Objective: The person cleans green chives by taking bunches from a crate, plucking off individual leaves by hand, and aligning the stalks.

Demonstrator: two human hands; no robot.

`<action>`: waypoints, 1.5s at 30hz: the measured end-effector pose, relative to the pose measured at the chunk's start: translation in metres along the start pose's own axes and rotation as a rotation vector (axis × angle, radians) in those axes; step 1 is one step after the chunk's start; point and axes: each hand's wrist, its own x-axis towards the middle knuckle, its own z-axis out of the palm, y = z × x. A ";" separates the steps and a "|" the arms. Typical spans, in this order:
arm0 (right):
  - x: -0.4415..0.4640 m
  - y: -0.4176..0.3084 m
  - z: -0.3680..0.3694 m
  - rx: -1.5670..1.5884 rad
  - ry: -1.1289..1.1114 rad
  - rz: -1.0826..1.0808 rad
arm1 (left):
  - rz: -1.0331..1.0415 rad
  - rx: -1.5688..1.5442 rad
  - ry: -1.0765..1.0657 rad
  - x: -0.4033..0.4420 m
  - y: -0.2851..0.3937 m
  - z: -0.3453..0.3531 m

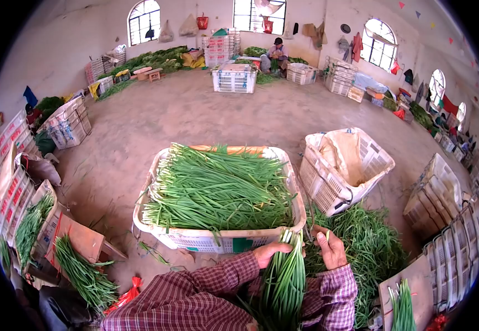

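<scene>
My left hand (272, 254) is closed around a bunch of long green chives (283, 281), near its pale cut ends. The leaves hang down over my lap between the checked sleeves. Just right of the bunch, my right hand (332, 249) is curled, with what looks like a thin pale-green stalk pinched at thumb and forefinger. In front of both hands stands a white plastic crate (217, 237), heaped with chives (223, 187) laid lengthwise, white ends to the left. A loose pile of chives (366, 243) lies on the floor beside my right hand.
A tilted white crate (327, 187) with a tan liner stands front right. Chives lie by a wooden stool (79, 240) at left and on a board (410, 298) at right. Crates line both sides. A person (277, 55) sits at the back near a crate (234, 78).
</scene>
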 end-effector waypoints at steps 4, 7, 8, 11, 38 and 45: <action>-0.002 0.035 0.027 0.693 -0.091 0.268 | 0.036 0.213 0.130 -0.006 0.011 0.023; -0.008 0.036 0.044 0.890 -0.030 0.214 | -0.010 0.303 0.259 -0.001 0.014 0.036; -0.011 0.034 0.044 0.943 -0.036 0.238 | -0.044 0.241 0.280 -0.004 0.020 0.050; -0.018 0.036 0.044 0.871 -0.085 0.153 | -0.023 0.374 0.195 -0.001 0.019 0.052; -0.033 0.024 0.024 0.877 0.201 0.164 | 0.144 0.393 0.465 0.008 -0.003 0.076; -0.036 0.019 0.028 0.780 0.252 0.078 | 0.121 0.496 0.383 0.014 0.002 0.090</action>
